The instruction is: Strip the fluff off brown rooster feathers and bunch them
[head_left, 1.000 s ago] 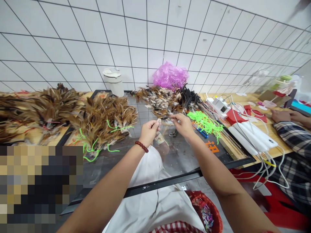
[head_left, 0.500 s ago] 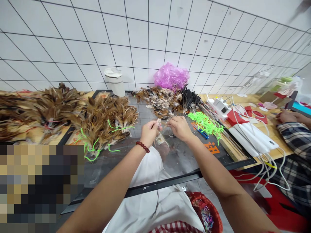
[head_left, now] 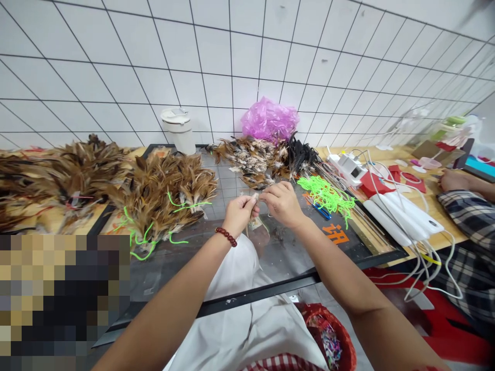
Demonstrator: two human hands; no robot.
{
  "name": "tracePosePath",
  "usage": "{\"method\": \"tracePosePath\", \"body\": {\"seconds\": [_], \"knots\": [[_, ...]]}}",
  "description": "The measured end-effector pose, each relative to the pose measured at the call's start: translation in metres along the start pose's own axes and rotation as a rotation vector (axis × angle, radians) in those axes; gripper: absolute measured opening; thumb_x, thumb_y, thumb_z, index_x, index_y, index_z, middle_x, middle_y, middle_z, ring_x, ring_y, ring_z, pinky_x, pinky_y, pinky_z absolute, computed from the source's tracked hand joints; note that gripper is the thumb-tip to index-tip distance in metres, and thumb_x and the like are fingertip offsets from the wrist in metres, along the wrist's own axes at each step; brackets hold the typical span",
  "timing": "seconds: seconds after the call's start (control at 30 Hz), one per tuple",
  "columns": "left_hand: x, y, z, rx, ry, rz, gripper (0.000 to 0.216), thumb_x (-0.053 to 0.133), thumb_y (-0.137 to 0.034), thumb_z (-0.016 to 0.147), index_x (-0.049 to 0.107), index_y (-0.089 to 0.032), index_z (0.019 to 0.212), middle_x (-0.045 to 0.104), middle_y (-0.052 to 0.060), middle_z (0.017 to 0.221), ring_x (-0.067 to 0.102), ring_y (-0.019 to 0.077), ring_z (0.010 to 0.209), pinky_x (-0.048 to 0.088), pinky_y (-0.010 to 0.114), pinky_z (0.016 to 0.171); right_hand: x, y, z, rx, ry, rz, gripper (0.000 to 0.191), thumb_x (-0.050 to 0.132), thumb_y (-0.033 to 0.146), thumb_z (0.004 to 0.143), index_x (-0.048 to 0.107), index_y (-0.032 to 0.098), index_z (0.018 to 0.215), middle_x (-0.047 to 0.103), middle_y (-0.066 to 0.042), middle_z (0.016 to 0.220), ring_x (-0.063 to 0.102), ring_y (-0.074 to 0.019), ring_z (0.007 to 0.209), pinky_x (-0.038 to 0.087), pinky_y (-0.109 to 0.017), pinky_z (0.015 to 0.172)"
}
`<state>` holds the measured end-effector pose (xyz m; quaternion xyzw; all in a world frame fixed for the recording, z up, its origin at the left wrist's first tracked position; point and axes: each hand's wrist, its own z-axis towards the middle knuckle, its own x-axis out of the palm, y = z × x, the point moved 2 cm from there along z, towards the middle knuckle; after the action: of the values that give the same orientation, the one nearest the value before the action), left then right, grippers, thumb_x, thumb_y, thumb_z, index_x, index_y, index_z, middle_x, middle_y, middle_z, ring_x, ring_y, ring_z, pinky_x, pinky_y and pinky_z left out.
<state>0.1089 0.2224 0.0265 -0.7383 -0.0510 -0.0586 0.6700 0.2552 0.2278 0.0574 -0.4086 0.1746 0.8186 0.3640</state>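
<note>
My left hand [head_left: 240,212], with a dark red bead bracelet [head_left: 226,236] at the wrist, is closed in a pinch. Between its thumb and fingertips shows the pale end of what looks like a small feather bundle [head_left: 255,197]. My right hand [head_left: 283,204] is right beside it, fingertips pinched together close to that end; what they hold is too small to make out. Just beyond both hands lies a pile of mottled feathers [head_left: 253,161], with black feathers [head_left: 301,157] at its right. Bright green cords [head_left: 327,195] lie right of my right hand.
Brown feather bundles [head_left: 162,190], some with green ties, cover the left side. A white lidded cup [head_left: 179,134] and pink plastic bag [head_left: 269,118] stand by the tiled wall. Right are a blue tool [head_left: 322,212], power strip [head_left: 350,167], cables and a person's plaid sleeve [head_left: 466,214].
My right hand has moved slightly left, closing the small gap to my left hand. The left hand stays in its pinch. The whole view has shifted a little.
</note>
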Motion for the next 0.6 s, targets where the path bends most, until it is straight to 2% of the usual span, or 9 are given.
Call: {"method": "tracePosePath", "body": {"seconds": [0.2, 0.3, 0.47, 0.6], "knots": [[-0.001, -0.001, -0.001, 0.07, 0.081, 0.101, 0.027, 0.066, -0.037, 0.071, 0.061, -0.013, 0.062, 0.058, 0.0, 0.053, 0.05, 0.0069, 0.045, 0.038, 0.018, 0.046, -0.003, 0.0, 0.0, -0.002, -0.041, 0.022, 0.023, 0.045, 0.021, 0.093, 0.067, 0.023, 0.092, 0.068, -0.004, 0.091, 0.054, -0.0175, 0.088, 0.03, -0.037, 0.088], [-0.001, -0.004, -0.002, 0.039, 0.115, 0.031, 0.024, 0.068, -0.035, 0.07, 0.061, -0.013, 0.065, 0.056, -0.001, 0.053, 0.048, 0.0061, 0.044, 0.037, 0.018, 0.045, -0.002, 0.0, 0.001, 0.103, -0.08, 0.122, 0.019, 0.049, 0.026, 0.092, 0.068, 0.022, 0.093, 0.068, -0.005, 0.094, 0.056, -0.0181, 0.091, 0.031, -0.037, 0.09], [-0.001, -0.01, -0.005, 0.005, 0.176, -0.164, 0.021, 0.07, -0.031, 0.069, 0.061, -0.012, 0.069, 0.054, -0.002, 0.053, 0.048, 0.0059, 0.045, 0.038, 0.018, 0.047, 0.005, -0.002, 0.003, 0.356, -0.165, 0.602, 0.02, 0.054, 0.033, 0.088, 0.069, 0.022, 0.096, 0.068, -0.005, 0.093, 0.059, -0.0177, 0.091, 0.042, -0.033, 0.085], [0.0, -0.012, -0.007, -0.014, 0.217, -0.217, 0.02, 0.07, -0.031, 0.069, 0.061, -0.012, 0.07, 0.052, -0.002, 0.052, 0.047, 0.0061, 0.044, 0.037, 0.019, 0.046, 0.013, -0.002, 0.004, 0.478, -0.145, 1.031, 0.026, 0.056, 0.042, 0.085, 0.071, 0.023, 0.097, 0.067, -0.004, 0.092, 0.06, -0.0159, 0.085, 0.046, -0.032, 0.081]]}}
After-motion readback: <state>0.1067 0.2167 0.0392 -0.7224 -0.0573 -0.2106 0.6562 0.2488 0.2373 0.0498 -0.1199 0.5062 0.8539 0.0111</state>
